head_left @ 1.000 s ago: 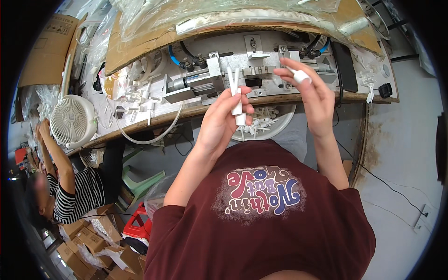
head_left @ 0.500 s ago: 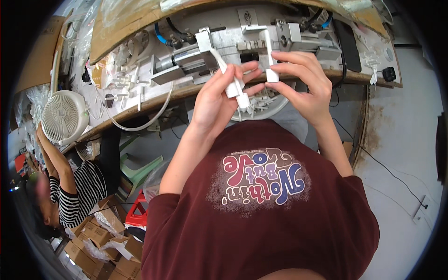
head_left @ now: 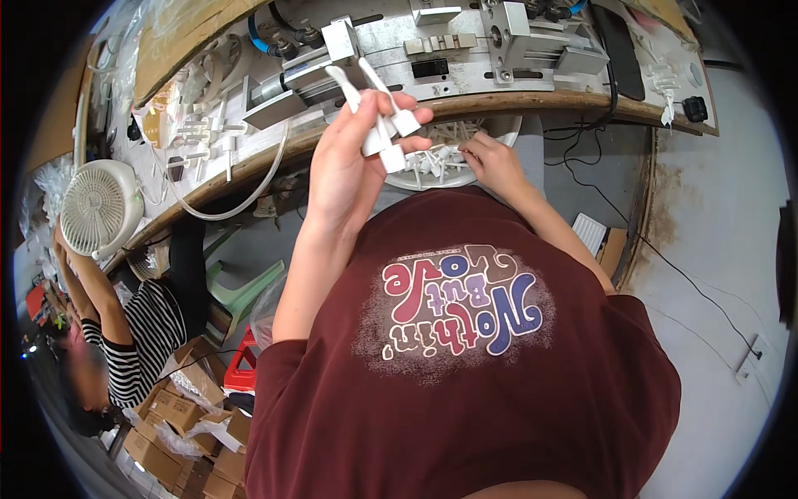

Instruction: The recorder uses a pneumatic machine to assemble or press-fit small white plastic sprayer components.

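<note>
My left hand [head_left: 339,166] is raised in front of the bench edge, closed around a few white plastic pieces [head_left: 389,155], each a thin stem with a blocky end. The stems point up and away, and the blocky ends stick out past my fingers. Lower and to the right, my right hand [head_left: 497,170] reaches into a round white basin [head_left: 513,133] below the bench edge. Its fingers are bent together at the loose white plastic pieces [head_left: 440,162] in there. Whatever lies between those fingertips is too small to make out.
A metal clamping fixture [head_left: 440,43] with cylinders, hoses and blocks is mounted on the bench. More white parts [head_left: 199,145] lie to the left, near a small fan [head_left: 101,208]. A dark phone-like slab [head_left: 617,54] rests at right. A person in stripes [head_left: 158,333] works at far left.
My right hand has left the white piece it held upright and gone down into the basin. My left hand now holds an additional piece and has shifted a little left.
</note>
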### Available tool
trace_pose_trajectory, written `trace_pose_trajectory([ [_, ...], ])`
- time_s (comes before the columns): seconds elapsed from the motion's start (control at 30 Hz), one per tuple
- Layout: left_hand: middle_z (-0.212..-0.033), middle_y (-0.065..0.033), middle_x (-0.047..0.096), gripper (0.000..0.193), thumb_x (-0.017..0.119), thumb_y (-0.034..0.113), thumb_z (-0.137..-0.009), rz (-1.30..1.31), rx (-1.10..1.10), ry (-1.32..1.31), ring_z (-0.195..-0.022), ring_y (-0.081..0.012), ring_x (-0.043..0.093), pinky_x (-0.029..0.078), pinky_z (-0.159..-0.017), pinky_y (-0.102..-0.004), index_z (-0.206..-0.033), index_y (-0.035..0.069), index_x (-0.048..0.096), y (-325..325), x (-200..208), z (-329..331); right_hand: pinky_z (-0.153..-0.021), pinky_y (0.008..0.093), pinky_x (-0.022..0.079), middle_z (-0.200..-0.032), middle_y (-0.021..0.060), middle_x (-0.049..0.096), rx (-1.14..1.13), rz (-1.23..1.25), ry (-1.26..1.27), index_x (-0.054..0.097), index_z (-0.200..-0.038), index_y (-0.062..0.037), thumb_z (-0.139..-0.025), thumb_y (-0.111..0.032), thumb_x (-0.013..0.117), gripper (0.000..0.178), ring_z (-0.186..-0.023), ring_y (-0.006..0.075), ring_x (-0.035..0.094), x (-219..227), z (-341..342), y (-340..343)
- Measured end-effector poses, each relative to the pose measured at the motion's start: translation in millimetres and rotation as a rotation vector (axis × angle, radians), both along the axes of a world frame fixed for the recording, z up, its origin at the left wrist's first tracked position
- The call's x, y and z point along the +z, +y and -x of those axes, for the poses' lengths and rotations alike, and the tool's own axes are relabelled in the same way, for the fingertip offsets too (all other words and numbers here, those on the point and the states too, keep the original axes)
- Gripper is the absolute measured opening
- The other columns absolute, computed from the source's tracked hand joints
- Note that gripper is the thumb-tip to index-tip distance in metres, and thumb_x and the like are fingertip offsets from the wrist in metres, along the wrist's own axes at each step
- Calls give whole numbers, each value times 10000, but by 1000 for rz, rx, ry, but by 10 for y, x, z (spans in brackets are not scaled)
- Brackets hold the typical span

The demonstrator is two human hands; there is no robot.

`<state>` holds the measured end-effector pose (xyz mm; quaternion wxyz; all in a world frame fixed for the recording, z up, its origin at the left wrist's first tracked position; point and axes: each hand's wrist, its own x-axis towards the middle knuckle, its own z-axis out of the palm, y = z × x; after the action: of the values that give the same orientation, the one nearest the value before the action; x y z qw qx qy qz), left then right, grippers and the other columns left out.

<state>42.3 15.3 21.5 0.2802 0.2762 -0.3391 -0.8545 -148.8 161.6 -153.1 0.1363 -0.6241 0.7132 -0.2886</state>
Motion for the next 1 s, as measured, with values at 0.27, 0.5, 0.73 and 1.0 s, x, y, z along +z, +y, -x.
trace_pose_trajectory([
  [0.27,-1010,-139,630,319,401,310,-1072,-93,73,12,-894,-207,653,545,-649,-300,-886,73,504,55,-18,-60,-755,451,558,-896,143,722,116,-435,132,741,-927,-109,-893,-274,623,206,-849,319,700,-782,125,-318],
  [0.5,-852,-86,571,382,383,400,-1069,-105,48,5,-679,-138,553,412,-490,-235,-854,93,458,72,-23,-79,-756,452,555,-930,180,710,222,-543,231,717,-1037,-126,-899,-204,573,214,-855,336,701,-890,92,-430],
  [0.73,-750,-82,520,460,359,482,-1058,12,21,-185,-554,-117,468,331,-425,-223,-824,91,426,142,19,6,-787,443,553,-1007,157,714,336,-604,198,711,-1111,-147,-875,-146,553,284,-930,327,696,-660,86,-443],
  [1.0,-686,-73,570,506,372,510,-1046,-28,47,-194,-491,-107,501,344,-405,-230,-805,80,482,122,-59,-44,-787,446,546,-962,170,707,363,-592,162,700,-1033,-81,-886,-146,538,229,-931,339,688,-715,148,-401],
])
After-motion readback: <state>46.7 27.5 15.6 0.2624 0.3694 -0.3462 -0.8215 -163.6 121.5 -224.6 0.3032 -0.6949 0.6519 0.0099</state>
